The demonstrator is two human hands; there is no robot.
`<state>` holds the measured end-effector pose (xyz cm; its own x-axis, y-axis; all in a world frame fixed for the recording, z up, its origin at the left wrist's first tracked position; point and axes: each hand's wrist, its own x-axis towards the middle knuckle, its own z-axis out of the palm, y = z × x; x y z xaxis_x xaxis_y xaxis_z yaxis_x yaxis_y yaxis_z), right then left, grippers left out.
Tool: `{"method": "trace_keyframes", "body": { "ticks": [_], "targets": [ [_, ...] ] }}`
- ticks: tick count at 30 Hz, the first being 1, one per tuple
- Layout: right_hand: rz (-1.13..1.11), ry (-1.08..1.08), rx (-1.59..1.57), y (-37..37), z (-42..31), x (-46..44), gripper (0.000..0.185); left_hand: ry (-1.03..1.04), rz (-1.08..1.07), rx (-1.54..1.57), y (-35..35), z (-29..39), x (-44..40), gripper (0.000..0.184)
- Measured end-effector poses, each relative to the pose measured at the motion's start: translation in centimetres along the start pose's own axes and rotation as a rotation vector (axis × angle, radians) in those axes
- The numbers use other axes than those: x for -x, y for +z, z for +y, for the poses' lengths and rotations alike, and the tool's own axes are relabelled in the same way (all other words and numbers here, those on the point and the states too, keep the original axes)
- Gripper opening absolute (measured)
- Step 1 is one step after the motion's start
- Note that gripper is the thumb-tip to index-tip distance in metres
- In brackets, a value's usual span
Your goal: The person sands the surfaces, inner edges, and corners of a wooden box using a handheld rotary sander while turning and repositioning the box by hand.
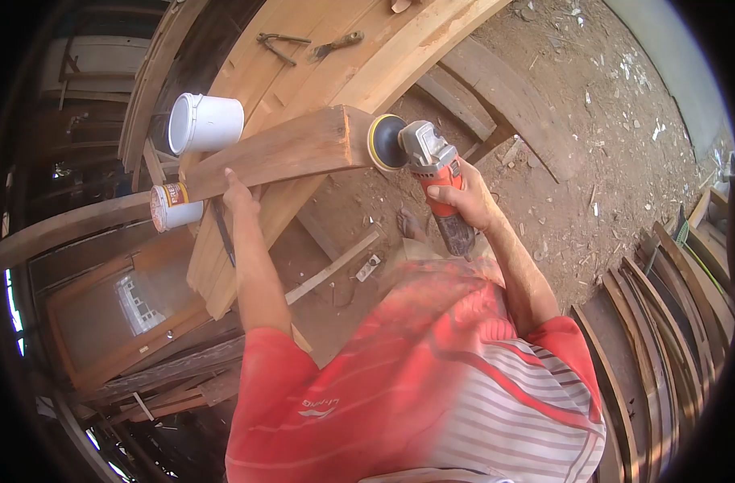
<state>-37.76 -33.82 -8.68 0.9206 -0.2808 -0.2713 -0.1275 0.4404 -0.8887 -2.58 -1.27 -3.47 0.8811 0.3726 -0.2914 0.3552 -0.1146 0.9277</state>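
Observation:
My right hand (469, 198) is wrapped round the red and black body of an angle grinder (441, 179). Its round sanding disc (387, 142), black with a yellow rim, is at the right end of a thick wooden board (287, 151); whether it touches the wood I cannot tell. My left hand (240, 195) grips the near edge of this board, thumb on the upper face and fingers hidden below. Orange-toned bare wood shows along the board's end. Behind the board lie pincers (283, 47) and a scraper with a wooden handle (335, 47).
A white bucket (208, 123) and a smaller labelled tub (175, 207) stand left of the board. Wide planks (303, 80) form the work surface. Wood lengths (504, 97) lie on the littered dirt floor (561, 161). Curved boards (665, 314) are stacked at the right.

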Motion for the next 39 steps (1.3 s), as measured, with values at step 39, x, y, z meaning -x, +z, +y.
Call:
{"method": "trace_keyframes", "body": {
  "ticks": [39],
  "targets": [
    [-0.184, -0.015, -0.207, 0.0, 1.6, -7.0, 0.061, -0.120, -0.122, -0.032, -2.1, -0.4, -2.6, 0.086]
  ]
}}
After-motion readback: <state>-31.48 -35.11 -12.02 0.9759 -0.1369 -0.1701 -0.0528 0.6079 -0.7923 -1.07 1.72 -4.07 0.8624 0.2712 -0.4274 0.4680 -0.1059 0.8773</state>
